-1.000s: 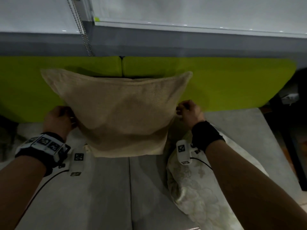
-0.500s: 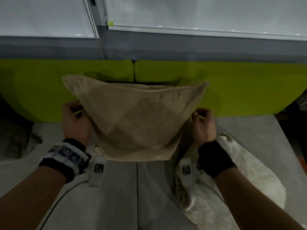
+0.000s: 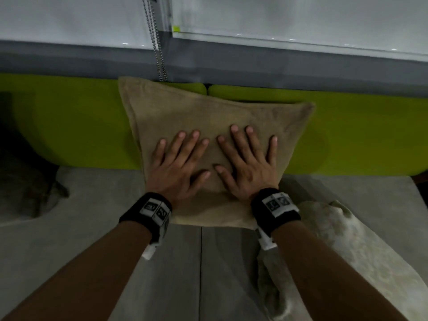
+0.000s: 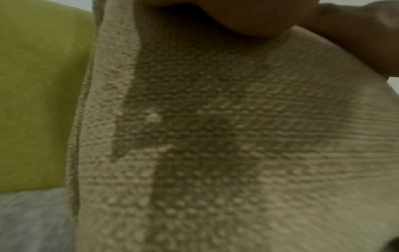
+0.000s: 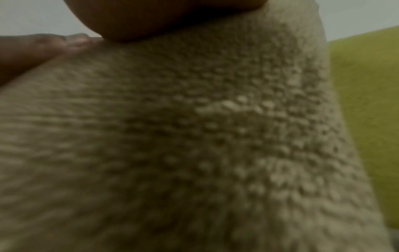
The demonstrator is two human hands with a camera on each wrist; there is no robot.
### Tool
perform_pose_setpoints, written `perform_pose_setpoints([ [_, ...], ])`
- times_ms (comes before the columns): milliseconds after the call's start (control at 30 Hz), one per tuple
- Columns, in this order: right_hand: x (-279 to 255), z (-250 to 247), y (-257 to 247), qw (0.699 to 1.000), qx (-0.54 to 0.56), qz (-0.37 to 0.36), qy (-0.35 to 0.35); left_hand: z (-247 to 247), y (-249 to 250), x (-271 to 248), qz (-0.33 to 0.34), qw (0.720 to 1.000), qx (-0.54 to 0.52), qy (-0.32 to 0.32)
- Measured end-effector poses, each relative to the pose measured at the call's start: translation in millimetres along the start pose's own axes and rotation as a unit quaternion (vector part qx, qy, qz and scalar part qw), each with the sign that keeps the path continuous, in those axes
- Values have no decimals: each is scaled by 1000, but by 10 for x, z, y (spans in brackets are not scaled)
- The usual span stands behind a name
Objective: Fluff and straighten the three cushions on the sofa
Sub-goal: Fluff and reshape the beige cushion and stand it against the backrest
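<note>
A tan knitted cushion (image 3: 208, 114) leans upright against the green sofa back (image 3: 74, 121), standing on the grey seat (image 3: 97, 228). Both my hands lie flat on its front with fingers spread: left hand (image 3: 178, 163) on the left half, right hand (image 3: 247, 163) on the right half. Each wrist view is filled by the tan cushion (image 4: 215, 153) (image 5: 172, 136) close up, with the heel of the palm at the top. A pale patterned cushion (image 3: 347, 262) lies flat on the seat at the right. A darker cushion (image 3: 25, 193) slumps at the far left.
A bead chain (image 3: 157, 42) from the white blinds hangs just behind the tan cushion's top left corner. The grey seat has a seam (image 3: 200, 274) down its middle between my forearms.
My hands have let go of the tan cushion's side edges and moved onto its front, fingers spread flat. The cushion now stands against the green back rather than being held up.
</note>
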State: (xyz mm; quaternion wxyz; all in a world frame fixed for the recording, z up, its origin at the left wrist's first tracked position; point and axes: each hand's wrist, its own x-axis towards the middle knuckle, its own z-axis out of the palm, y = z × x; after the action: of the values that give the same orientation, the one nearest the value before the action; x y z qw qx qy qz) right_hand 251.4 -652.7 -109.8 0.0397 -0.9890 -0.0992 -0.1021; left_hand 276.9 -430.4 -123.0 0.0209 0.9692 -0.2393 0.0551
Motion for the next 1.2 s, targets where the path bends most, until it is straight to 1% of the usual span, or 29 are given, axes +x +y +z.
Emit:
perform_pose_setpoints([
  [100,169,-14,161,999,-4,31,-23,-3,-112,73,-8,1000,2,3],
  [133,195,-14,201,999,2,36,-37,-8,-150,82,-26,1000,-13,4],
  [233,214,-28,236,997,38,54,-47,-55,-249,164,-120,988,-98,1],
  [267,229,-42,243,994,63,80,-48,-71,-266,186,-139,983,-117,-5],
  [300,260,-59,258,986,101,124,-51,-76,-283,192,-147,981,-123,-13],
  [367,350,-117,323,953,182,232,-65,-99,-291,175,-152,980,-130,-22],
  [400,379,-157,364,940,198,265,-84,-120,-286,160,-160,977,-140,-23],
  [433,387,-208,398,936,194,273,-107,-142,-278,156,-172,973,-153,-23],
  [500,347,-292,476,940,182,255,-133,-205,-247,170,-189,964,-187,-15],
  [533,304,-338,518,940,194,255,-120,-249,-229,177,-196,958,-207,2],
  [567,265,-379,568,937,216,263,-77,-308,-215,175,-208,951,-225,39],
  [600,219,-411,636,926,248,284,-11,-354,-228,177,-226,939,-241,92],
  [633,169,-420,729,902,289,316,59,-404,-261,179,-249,923,-254,149],
  [667,120,-443,815,865,343,350,110,-456,-307,182,-280,903,-265,192],
  [700,76,-452,919,821,408,377,133,-489,-376,186,-315,881,-282,213],
  [733,34,-467,1002,769,481,399,133,-535,-441,181,-346,860,-308,217],
  [767,2,-482,1084,715,552,411,122,-586,-498,179,-362,838,-344,219],
  [800,-17,-510,1151,679,596,414,107,-639,-559,183,-362,819,-384,224],
  [833,-35,-552,1190,673,611,407,89,-690,-613,181,-355,807,-416,224],
  [900,-62,-601,1262,696,598,392,69,-790,-694,173,-326,815,-429,214],
  [933,-76,-601,1301,704,588,393,63,-795,-762,169,-313,817,-431,219],
  [967,-81,-595,1337,704,586,399,52,-798,-829,165,-299,813,-440,235],
  [1000,-76,-590,1360,702,587,401,32,-789,-896,162,-287,804,-456,252],
  [1033,-56,-580,1368,708,583,399,8,-795,-962,156,-275,796,-470,265],
  [1067,-26,-578,1364,722,571,390,-13,-807,-1009,161,-260,795,-480,264],
  [1100,11,-582,1354,739,555,381,-24,-804,-1055,163,-246,801,-486,250],
  [1133,51,-588,1348,754,537,378,-18,-810,-1076,168,-230,806,-493,231],
  [1167,81,-602,1348,762,521,384,-4,-832,-1076,168,-216,816,-494,207],
  [1200,104,-611,1358,758,517,397,11,-851,-1093,165,-204,828,-488,186],
])
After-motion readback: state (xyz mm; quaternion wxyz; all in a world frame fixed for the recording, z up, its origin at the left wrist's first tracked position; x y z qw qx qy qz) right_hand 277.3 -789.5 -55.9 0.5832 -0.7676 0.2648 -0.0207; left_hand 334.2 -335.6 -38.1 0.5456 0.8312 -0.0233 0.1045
